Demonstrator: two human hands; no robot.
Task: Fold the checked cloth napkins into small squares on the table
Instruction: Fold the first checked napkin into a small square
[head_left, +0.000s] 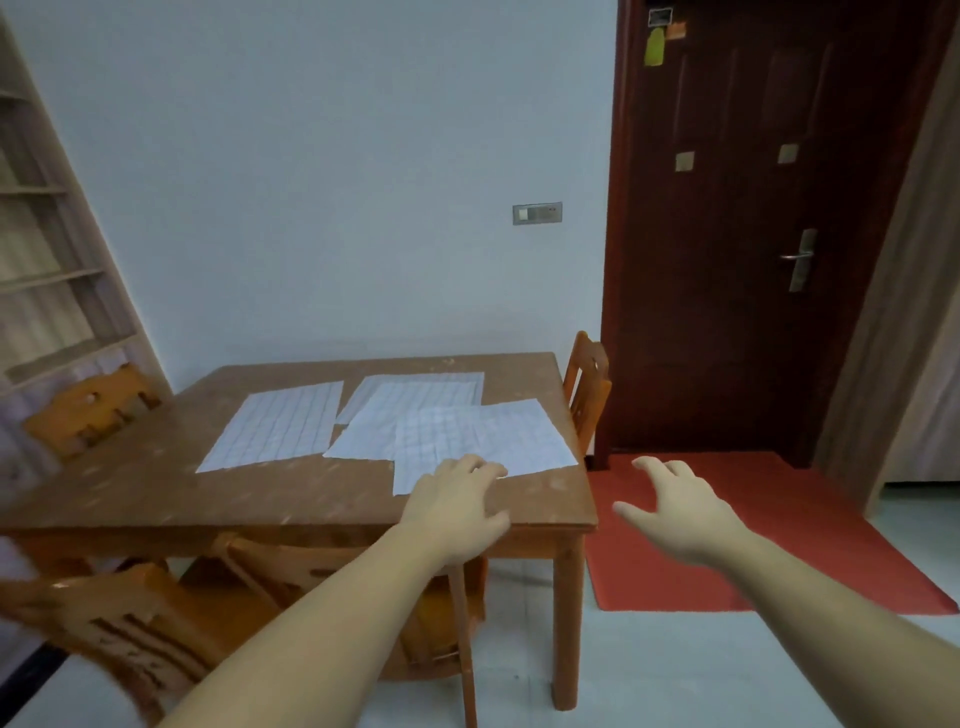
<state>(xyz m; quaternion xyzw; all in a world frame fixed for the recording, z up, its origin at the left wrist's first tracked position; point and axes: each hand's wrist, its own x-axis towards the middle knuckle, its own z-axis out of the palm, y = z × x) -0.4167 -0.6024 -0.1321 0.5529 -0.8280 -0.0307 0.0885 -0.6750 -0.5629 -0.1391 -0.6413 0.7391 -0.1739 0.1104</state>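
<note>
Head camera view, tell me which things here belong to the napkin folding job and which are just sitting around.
Part of the job:
checked napkins, all lying unfolded
table
left hand, reaching the nearest napkin
right hand, open beside the table

Just around:
chairs
red mat
door
shelves
</note>
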